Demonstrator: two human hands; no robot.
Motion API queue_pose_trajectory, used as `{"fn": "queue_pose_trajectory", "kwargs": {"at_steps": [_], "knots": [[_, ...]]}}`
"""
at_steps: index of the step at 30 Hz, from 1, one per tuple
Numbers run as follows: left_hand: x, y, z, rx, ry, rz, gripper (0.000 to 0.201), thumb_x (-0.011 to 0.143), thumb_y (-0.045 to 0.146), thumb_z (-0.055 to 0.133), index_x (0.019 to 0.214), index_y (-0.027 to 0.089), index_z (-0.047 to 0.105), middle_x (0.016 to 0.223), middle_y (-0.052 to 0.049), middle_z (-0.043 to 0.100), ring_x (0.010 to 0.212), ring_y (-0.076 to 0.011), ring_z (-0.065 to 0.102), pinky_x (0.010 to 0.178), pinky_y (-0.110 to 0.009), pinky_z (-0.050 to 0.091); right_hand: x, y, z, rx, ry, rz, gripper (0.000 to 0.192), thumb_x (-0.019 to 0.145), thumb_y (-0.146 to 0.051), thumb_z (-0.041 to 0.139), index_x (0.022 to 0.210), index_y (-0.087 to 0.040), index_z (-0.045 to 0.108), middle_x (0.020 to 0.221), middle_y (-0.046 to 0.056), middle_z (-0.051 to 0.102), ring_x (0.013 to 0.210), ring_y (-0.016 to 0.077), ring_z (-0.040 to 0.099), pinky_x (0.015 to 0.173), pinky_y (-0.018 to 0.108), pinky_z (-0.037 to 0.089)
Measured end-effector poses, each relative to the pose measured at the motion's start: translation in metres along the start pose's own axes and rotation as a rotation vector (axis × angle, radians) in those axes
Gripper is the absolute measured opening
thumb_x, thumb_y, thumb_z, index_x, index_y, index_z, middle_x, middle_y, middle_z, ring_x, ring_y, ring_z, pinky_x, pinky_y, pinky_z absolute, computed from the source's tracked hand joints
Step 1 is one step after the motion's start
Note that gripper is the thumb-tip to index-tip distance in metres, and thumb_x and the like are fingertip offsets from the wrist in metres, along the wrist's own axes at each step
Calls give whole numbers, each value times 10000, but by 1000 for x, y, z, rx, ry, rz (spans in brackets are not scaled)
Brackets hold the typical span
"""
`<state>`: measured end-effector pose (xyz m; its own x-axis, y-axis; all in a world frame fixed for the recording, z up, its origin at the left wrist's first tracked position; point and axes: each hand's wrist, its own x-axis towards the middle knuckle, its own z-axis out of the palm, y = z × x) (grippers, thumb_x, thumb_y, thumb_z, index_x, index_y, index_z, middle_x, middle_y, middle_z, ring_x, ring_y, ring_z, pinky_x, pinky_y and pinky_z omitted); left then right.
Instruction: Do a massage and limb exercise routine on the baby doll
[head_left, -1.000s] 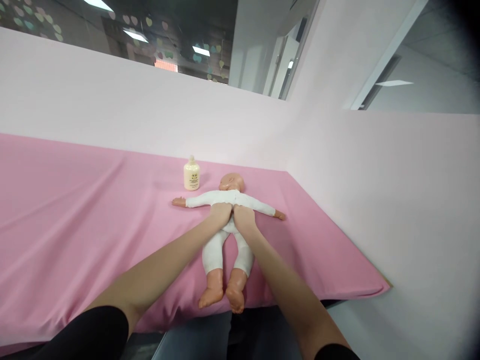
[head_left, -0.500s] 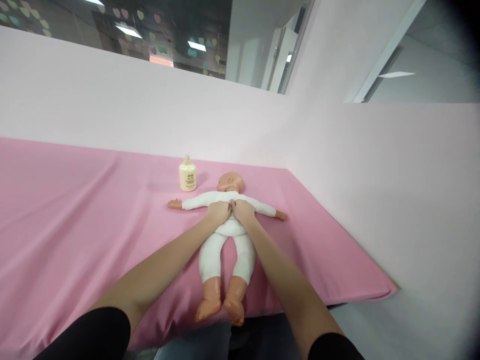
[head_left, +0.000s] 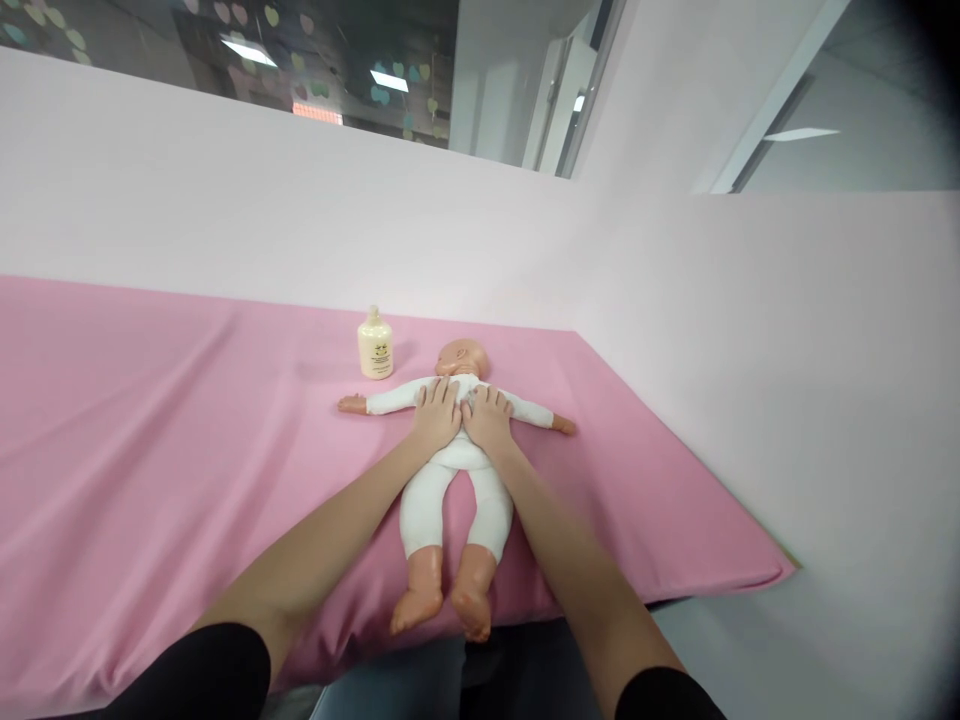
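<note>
A baby doll (head_left: 465, 455) with a white cloth body lies on its back, arms spread, its head turned to the left and its feet toward me. My left hand (head_left: 437, 415) lies flat on the left side of its chest, fingers stretched toward the shoulder. On the chest's other side rests my right hand (head_left: 489, 417), also with fingers extended and slightly apart. The two thumbs come close together over the middle of the chest. Neither hand grips anything. Part of the doll's torso is hidden beneath my palms.
Beyond the doll's outstretched arm, a cream-coloured pump bottle (head_left: 376, 345) stands upright. Pink sheeting (head_left: 187, 430) covers the padded table. A white wall (head_left: 300, 220) with a window (head_left: 375, 70) rises behind, and another wall (head_left: 787, 380) borders the right side.
Both hands have uncurled from loose fists at the middle of the doll's chest. Their fingers now lie flat and reach up toward its shoulders. The bottle and doll stay in place.
</note>
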<state>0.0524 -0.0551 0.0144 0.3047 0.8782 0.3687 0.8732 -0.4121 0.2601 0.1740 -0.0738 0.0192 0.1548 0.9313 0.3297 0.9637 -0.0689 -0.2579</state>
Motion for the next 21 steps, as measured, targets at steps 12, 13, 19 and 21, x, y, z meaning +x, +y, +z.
{"fn": "queue_pose_trajectory", "kwargs": {"at_steps": [12,13,19,21], "knots": [[-6,-62,6,-43,1,-234,560,1023,333,360,1501,79,507,1581,-181,490,1528,-361,359,1281,-503,221,-6,86,0,121,-159,148,682,1038,-416,326,1610,-45,306,1719,155,268,1618,331,170,1302,504,106],[-8,-69,5,-23,28,-247,543,1017,325,364,1476,89,531,1558,-184,515,1524,-373,358,1278,-531,206,-7,90,-3,95,-124,172,678,1033,-393,337,1608,-35,303,1717,164,269,1618,339,164,1299,533,79],[-12,-81,-5,-87,180,-267,412,973,263,405,1291,94,603,1463,-228,571,1439,-399,436,1221,-592,254,-6,88,-11,138,107,174,520,988,-278,355,1358,-1,594,1509,277,541,1475,359,427,1229,518,251],[-12,-74,-10,-177,208,-209,297,951,239,423,1122,132,642,1314,-215,651,1281,-358,563,1149,-524,363,-6,79,-11,262,161,101,438,973,-281,354,1157,-70,691,1292,237,685,1269,313,596,1129,436,393]]}}
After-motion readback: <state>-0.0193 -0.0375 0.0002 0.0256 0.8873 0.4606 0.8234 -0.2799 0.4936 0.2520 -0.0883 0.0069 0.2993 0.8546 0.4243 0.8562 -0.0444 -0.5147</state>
